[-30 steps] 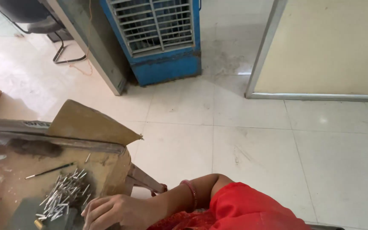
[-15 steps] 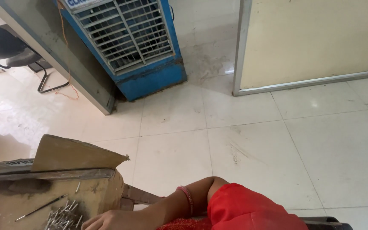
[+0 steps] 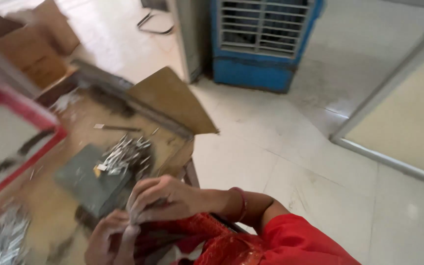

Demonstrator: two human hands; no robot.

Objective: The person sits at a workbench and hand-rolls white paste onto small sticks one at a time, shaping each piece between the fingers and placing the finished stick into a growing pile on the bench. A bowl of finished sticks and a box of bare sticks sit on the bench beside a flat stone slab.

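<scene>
Right hand (image 3: 165, 198), wrist bent, fingers curled, lay just below the pile of small silvery metal pieces (image 3: 126, 156); left hand (image 3: 109, 238) curled beneath it; any grasp was indiscernible.

Both hands sit low in the view, close to the body and blurred by motion. The right hand (image 3: 165, 198) lies above, palm down, fingers curled loosely inward with the knuckles raised. Its wrist bends back toward a forearm that runs off to the right, a red bangle (image 3: 241, 203) ringing the wrist and a red sleeve (image 3: 300, 243) covering the upper arm. The left hand (image 3: 109, 240) rests just below it, fingers bent, touching or nearly touching the right; whether either grips anything cannot be told
</scene>
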